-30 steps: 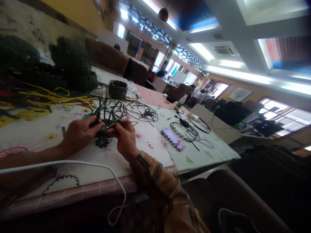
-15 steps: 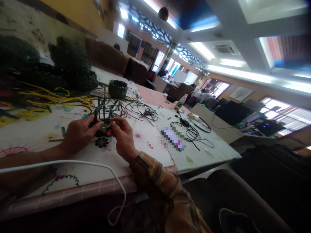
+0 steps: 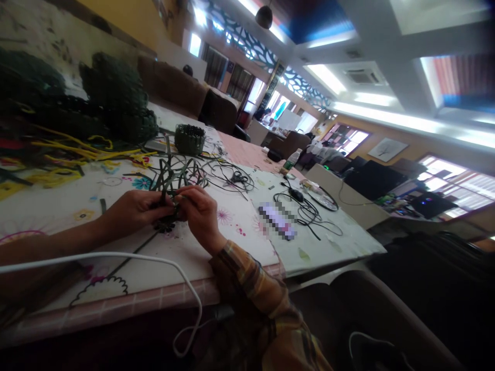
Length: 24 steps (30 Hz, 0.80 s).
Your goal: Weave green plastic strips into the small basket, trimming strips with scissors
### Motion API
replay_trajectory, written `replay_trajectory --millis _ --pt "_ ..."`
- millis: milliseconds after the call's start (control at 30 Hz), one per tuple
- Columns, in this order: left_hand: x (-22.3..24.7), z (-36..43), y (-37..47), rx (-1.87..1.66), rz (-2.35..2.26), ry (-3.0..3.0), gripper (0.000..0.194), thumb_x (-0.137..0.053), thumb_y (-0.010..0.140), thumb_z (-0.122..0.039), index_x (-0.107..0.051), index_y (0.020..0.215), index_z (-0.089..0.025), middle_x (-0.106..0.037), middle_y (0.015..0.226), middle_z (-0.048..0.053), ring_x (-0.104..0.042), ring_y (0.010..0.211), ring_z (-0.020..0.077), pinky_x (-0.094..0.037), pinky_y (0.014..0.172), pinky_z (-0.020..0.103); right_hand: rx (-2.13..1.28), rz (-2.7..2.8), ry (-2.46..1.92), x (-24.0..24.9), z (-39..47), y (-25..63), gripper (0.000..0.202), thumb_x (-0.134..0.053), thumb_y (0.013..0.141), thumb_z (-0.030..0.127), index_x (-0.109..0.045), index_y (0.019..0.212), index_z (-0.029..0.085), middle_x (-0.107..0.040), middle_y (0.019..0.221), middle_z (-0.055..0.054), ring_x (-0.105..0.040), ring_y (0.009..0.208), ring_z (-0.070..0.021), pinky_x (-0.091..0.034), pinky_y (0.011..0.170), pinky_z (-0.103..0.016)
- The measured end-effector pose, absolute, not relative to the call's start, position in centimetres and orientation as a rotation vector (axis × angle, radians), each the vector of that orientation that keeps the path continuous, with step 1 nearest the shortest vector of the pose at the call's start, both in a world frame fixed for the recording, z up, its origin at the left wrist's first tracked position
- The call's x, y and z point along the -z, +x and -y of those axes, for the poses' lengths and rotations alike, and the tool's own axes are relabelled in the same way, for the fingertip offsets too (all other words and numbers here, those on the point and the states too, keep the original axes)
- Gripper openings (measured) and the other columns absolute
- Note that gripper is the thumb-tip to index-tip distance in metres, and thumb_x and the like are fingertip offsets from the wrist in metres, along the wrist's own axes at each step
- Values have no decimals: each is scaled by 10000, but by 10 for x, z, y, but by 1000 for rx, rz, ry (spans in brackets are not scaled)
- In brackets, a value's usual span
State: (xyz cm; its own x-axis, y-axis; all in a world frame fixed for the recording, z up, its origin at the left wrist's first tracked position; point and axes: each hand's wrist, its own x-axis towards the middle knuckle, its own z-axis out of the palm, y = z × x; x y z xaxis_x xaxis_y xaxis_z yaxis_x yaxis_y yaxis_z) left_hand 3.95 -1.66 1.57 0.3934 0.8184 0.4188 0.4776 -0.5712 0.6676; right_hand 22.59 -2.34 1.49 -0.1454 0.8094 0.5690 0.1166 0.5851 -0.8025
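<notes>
Dark green weaving strips (image 3: 180,172) fan up and away from a small piece of weaving on the table. My left hand (image 3: 145,207) grips this weaving from the left, its fingers closed around the strips. From the other side my right hand (image 3: 199,208) pinches at the same spot, fingertips close to the left thumb. The exact crossing between the fingertips is partly hidden. One long strip (image 3: 135,249) slants down toward the table's near edge below my left hand. A finished-looking woven green basket (image 3: 190,139) stands just beyond the strips.
Larger dark green woven pieces (image 3: 116,98) and yellow strips (image 3: 77,152) crowd the left. Scissors (image 3: 237,178) lie among loose strips. Rightward are a blurred-out phone-like object (image 3: 277,220), black cable (image 3: 303,206) and a bottle (image 3: 292,161). A white cable (image 3: 154,259) crosses in front.
My left hand has turned, its fingers now more level over the weaving. A long strip now shows slanting below it. My right hand stays pinched, slightly shifted right.
</notes>
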Motion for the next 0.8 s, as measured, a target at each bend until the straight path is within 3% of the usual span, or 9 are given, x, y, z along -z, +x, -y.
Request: replay_trajectory --millis 133,200,400,533,600,700,800 --pt "-18 17 40 -1005 -1042 2112 370 -671 784 -529 -776 892 -190 -742 744 -7 -622 651 148 -468 630 224 -646 1758 -827 -21 23 228 239 -590 942 337 -649 747 211 -618 720 25 -577 668 -111 -479 649 -212" --pt "-17 18 42 -1073 -1124 2065 406 -711 737 -569 -782 854 -186 -742 735 2 -632 675 164 -461 619 228 -588 1819 -846 -25 25 229 243 -579 951 341 -654 758 214 -625 701 26 -587 677 -120 -483 681 -222" --pt "-17 17 42 -1181 -1291 1828 512 -735 684 -632 -792 928 -185 -755 792 31 -643 707 181 -484 640 254 -392 1898 -860 -37 33 235 286 -451 1005 285 -669 1186 251 -725 1117 -52 -673 1006 -181 -518 940 -302" --pt "-25 17 37 -1297 -1262 1771 414 -768 676 -545 -777 860 -174 -706 691 11 -560 578 135 -489 619 260 -232 2039 -969 -39 35 239 351 -416 1027 264 -625 1307 242 -710 1109 -73 -667 963 -181 -522 865 -276" --pt "-28 17 35 -1376 -1237 1794 381 -764 686 -518 -770 843 -172 -686 665 4 -527 540 121 -484 600 257 -126 2091 -1065 -39 35 239 317 -444 1030 271 -645 1272 226 -708 1091 -73 -660 913 -173 -498 783 -258" --pt "-28 17 32 -1480 -1275 1887 366 -741 722 -518 -766 850 -175 -689 684 4 -545 570 123 -486 624 253 30 2147 -1216 -39 35 240 223 -515 1025 322 -709 1018 211 -704 993 -49 -621 789 -147 -409 653 -259" --pt "-27 17 28 -1576 -1349 1947 369 -710 762 -530 -761 867 -180 -721 777 19 -605 679 142 -494 695 257 174 2169 -1258 -40 35 240 329 -542 1020 375 -658 766 199 -664 814 -29 -543 708 -143 -343 632 -282"
